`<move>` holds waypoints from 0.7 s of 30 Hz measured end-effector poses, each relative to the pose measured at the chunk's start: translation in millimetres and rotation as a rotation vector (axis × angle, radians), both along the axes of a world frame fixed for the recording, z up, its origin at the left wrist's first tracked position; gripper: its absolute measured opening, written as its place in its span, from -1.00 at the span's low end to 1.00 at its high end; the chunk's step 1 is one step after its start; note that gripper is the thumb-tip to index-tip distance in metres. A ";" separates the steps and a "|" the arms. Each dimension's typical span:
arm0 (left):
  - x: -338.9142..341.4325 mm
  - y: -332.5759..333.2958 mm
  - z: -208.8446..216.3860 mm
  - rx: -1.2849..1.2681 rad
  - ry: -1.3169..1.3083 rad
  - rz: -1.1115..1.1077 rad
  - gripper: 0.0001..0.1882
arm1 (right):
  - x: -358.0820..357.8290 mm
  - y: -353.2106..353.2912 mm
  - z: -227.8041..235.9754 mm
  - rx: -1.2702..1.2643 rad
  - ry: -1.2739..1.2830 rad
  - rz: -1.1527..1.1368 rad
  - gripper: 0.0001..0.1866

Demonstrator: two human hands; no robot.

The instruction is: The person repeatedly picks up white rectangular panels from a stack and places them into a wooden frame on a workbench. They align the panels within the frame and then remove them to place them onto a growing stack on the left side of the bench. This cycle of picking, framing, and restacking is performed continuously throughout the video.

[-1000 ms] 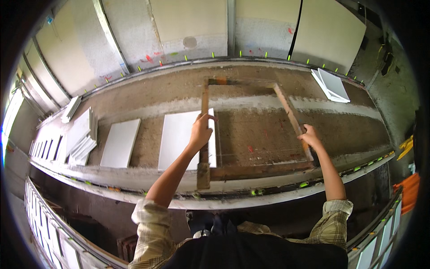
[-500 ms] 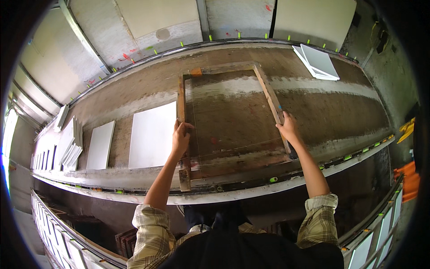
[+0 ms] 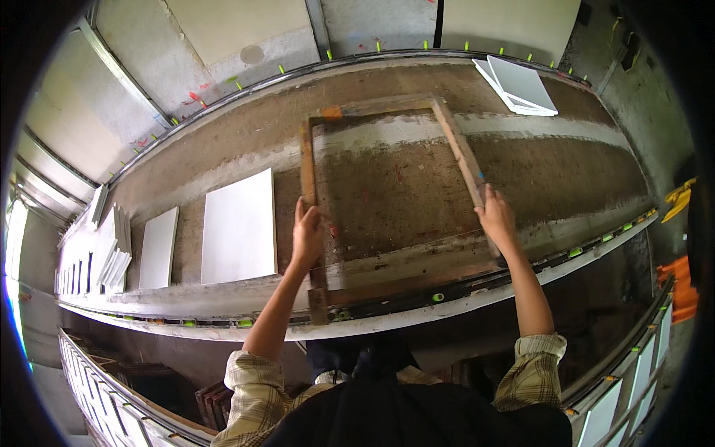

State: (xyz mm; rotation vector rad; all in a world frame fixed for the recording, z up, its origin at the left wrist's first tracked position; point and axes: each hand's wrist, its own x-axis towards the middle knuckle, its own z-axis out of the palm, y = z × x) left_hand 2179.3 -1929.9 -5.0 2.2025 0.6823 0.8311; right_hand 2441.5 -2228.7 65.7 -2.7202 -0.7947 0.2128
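A square wooden frame of rough brown battens lies flat on a mortar-covered floor strip. My left hand grips the frame's left batten near its lower end. On the frame's right batten, my right hand grips close to the lower corner. Inside the frame the grey-brown mortar bed shows bare. A white square tile lies just left of the frame, with a second white tile further left.
Stacks of white tiles stand at the far left and a small stack lies at the back right. Green spacers dot the tiled wall's lower edge and the near ledge. Orange and yellow objects sit at the right.
The view has shifted, so the frame now sits further right and higher in the picture. Both hands stay on the same battens.
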 end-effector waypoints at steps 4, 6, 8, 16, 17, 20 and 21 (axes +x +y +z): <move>9.9 -16.6 19.4 0.040 0.106 0.004 -0.67 | -10.0 -10.9 -24.1 -0.130 -0.405 0.011 -0.45; 10.4 -23.1 25.7 0.007 0.138 0.013 -0.68 | -13.0 -15.1 -43.2 -0.106 -0.555 0.018 -0.48; 8.0 -27.2 31.4 0.065 0.142 0.027 -0.69 | -12.3 -18.4 -49.1 -0.060 -0.628 0.050 -0.48; 11.9 -26.9 30.8 0.124 0.251 0.017 -0.75 | -9.7 -16.1 -52.6 -0.024 -0.571 0.000 -0.51; 11.6 -24.4 28.8 0.110 0.230 0.006 -0.74 | -10.3 -15.7 -51.7 -0.029 -0.578 -0.001 -0.48; 3.6 -21.4 24.3 0.094 0.116 -0.030 -0.74 | -14.3 -8.4 -37.4 -0.045 -0.554 -0.004 -0.41; -6.3 -21.8 21.4 0.163 0.153 -0.084 -0.74 | -21.1 -3.3 -29.0 -0.060 -0.509 -0.010 -0.39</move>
